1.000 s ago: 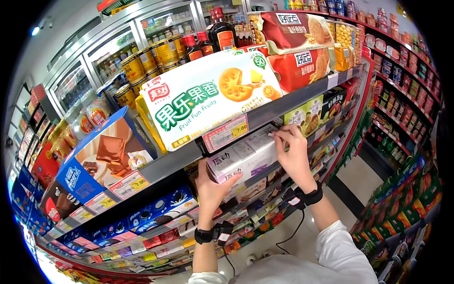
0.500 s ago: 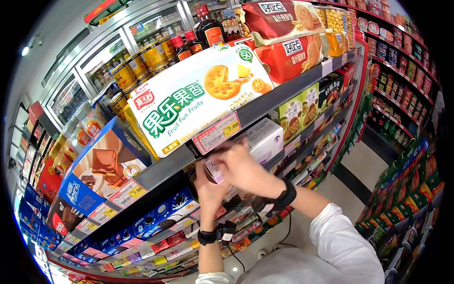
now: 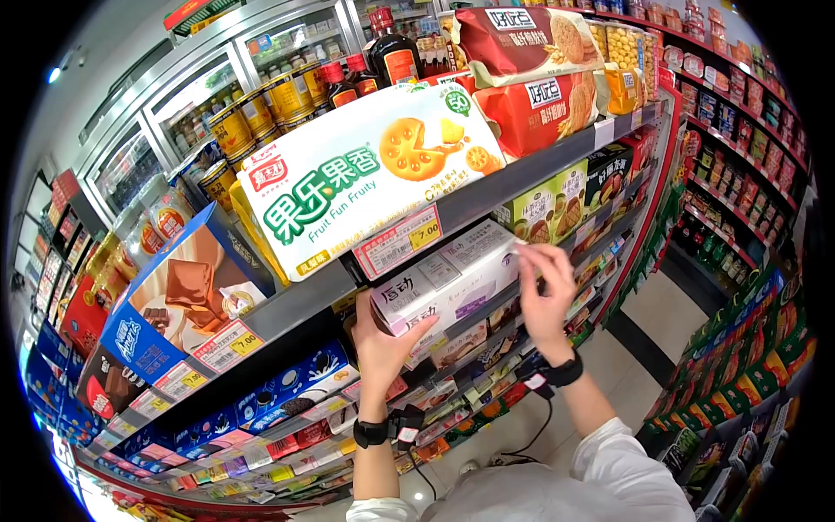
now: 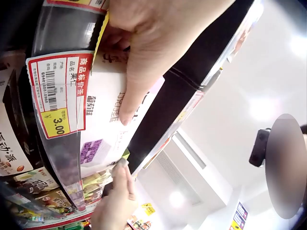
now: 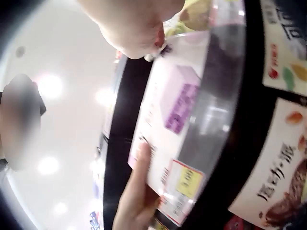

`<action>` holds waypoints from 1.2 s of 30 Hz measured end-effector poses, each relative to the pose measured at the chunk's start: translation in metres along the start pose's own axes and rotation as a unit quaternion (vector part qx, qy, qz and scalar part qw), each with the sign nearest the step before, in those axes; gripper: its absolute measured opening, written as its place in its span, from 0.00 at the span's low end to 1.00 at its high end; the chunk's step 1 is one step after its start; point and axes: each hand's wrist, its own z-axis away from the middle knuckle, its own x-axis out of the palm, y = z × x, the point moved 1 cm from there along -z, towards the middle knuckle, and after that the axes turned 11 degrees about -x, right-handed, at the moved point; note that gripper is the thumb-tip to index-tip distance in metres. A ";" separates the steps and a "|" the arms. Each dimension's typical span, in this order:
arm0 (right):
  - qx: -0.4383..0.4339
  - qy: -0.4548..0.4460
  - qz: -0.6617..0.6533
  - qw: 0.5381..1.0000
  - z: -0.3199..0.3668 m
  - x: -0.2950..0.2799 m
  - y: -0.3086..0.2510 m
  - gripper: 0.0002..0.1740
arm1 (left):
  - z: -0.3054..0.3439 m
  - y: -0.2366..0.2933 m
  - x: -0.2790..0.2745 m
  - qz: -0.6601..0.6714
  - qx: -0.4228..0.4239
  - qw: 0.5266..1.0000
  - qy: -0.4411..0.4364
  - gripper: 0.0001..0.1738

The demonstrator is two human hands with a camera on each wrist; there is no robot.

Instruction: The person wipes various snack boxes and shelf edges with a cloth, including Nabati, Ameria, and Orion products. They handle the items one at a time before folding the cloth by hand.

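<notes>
A long white box (image 3: 452, 274) with purple print lies across the second shelf, just under the grey shelf edge (image 3: 513, 187). My left hand (image 3: 387, 335) grips its left end from below, thumb laid on the front face. My right hand (image 3: 539, 278) holds the right end with its fingertips. In the left wrist view the left hand's thumb (image 4: 139, 72) presses on the white box (image 4: 108, 124), and a right-hand finger (image 4: 122, 184) meets the far end. In the right wrist view the right hand (image 5: 134, 24) sits at the top of the white box (image 5: 168, 110).
A big white-and-green biscuit box (image 3: 365, 178) stands on the shelf above, beside red biscuit packs (image 3: 531, 104) and a blue box (image 3: 174, 296). Green boxes (image 3: 544, 209) stand right of my right hand. Price tags (image 3: 397, 242) line the shelf edges. A tiled aisle (image 3: 661, 322) separates this shelving from the opposite shelves (image 3: 748, 113).
Half a second ago my right hand was over at the box's left end by my left hand. It has swung back to the right end. My left hand has stayed under the left end.
</notes>
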 end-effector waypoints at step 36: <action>0.239 0.112 -0.129 0.956 0.075 -0.083 0.051 0.11 | 0.033 0.041 0.031 -0.233 0.103 0.952 0.168 0.39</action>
